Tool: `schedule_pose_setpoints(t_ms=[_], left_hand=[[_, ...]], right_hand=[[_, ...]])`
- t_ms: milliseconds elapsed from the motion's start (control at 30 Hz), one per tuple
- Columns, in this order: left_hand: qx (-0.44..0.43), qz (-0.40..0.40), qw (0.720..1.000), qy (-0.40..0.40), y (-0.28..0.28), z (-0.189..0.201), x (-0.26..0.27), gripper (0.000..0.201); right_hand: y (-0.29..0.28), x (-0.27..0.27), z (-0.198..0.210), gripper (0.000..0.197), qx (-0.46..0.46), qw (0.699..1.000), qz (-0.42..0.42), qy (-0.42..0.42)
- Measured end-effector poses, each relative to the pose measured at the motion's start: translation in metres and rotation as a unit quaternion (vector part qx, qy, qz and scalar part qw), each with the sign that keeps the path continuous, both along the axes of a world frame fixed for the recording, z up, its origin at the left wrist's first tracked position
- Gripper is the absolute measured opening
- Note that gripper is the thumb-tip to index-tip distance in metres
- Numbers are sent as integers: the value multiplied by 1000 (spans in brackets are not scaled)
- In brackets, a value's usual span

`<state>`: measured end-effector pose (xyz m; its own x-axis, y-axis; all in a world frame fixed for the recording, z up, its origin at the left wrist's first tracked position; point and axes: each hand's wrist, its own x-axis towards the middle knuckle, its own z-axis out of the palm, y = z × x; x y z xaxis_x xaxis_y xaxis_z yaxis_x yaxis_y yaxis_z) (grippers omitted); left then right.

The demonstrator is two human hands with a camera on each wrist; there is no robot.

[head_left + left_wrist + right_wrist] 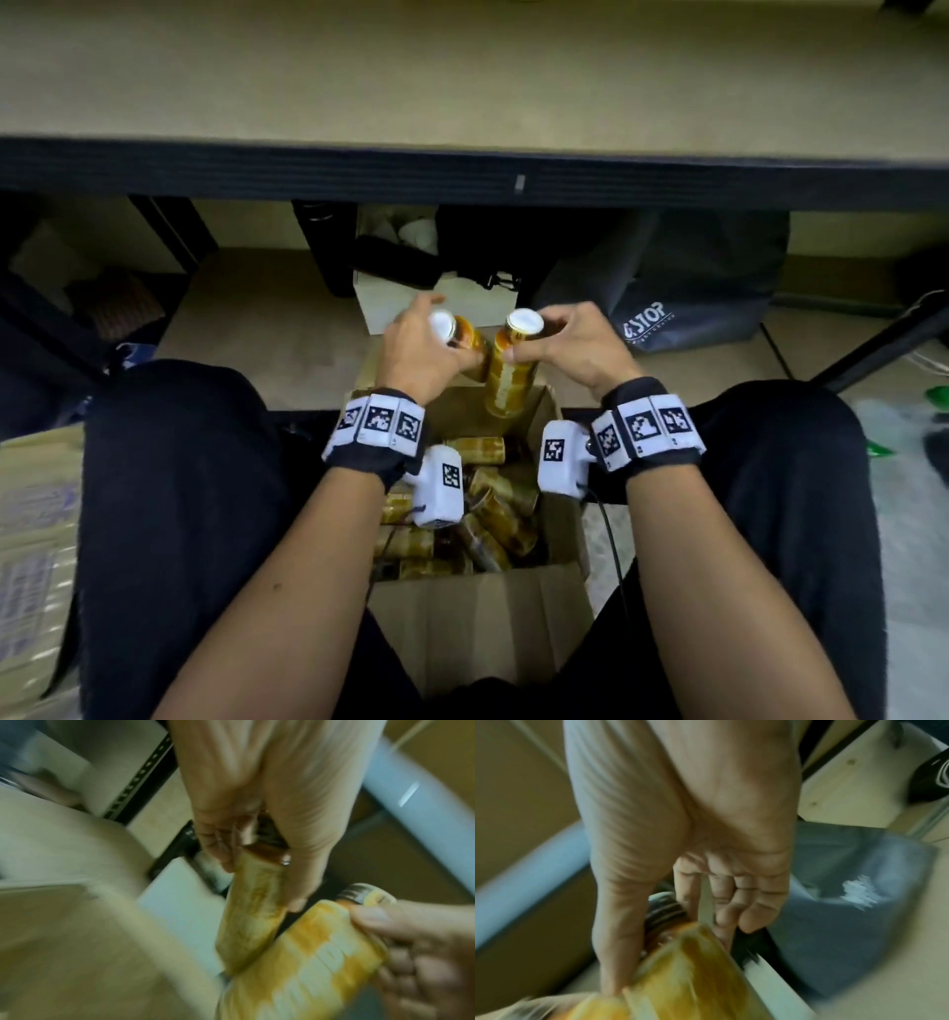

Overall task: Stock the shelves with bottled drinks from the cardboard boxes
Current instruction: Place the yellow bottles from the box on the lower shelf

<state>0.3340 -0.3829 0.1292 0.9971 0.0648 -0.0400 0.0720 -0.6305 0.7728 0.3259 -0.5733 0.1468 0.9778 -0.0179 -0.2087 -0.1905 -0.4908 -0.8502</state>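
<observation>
An open cardboard box (482, 611) sits on the floor between my knees, with several yellow-labelled bottles (493, 509) lying in it. My left hand (426, 344) grips one bottle (464, 334) by its neck, white cap up, above the box's far edge. My right hand (560, 336) holds a second bottle (511, 367) near its cap, upright beside the first. In the left wrist view the fingers (218, 845) wrap the bottle (252, 919) and the other bottle (308, 959) lies close by. The right wrist view shows the thumb (618, 933) and fingers around the bottle's neck (664, 914).
A beige shelf board (462, 77) with a dark front rail (462, 174) spans the top. Under it stand a white box (400, 303), dark bags (693, 288) and a shelf post (169, 231). A flattened carton (36, 555) lies at my left.
</observation>
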Motion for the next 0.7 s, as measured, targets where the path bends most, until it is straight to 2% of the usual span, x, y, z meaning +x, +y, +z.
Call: schedule_pose_setpoints(t_ms=[133, 267, 400, 533, 600, 700], left_hand=[[-153, -57, 985, -53, 1, 50, 4, 67], [-226, -145, 957, -112, -4, 110, -4, 51], [-240, -229, 931, -155, -12, 185, 3, 40], [-236, -226, 909, -260, -26, 243, 29, 39], [-227, -209, 911, -274, -32, 255, 46, 44], [-191, -191, 931, -244, -39, 255, 68, 55]], right_hand=[[-7, -14, 54, 32, 94, 992, 27, -74], [-14, -23, 110, 34, 187, 965, 19, -182], [-21, -13, 170, 33, 232, 939, -12, -254], [-27, 8, 214, 33, 238, 910, -30, -337], [-32, 20, 223, 32, 228, 911, -25, -343], [-36, 36, 227, 36, 188, 931, -29, -312]])
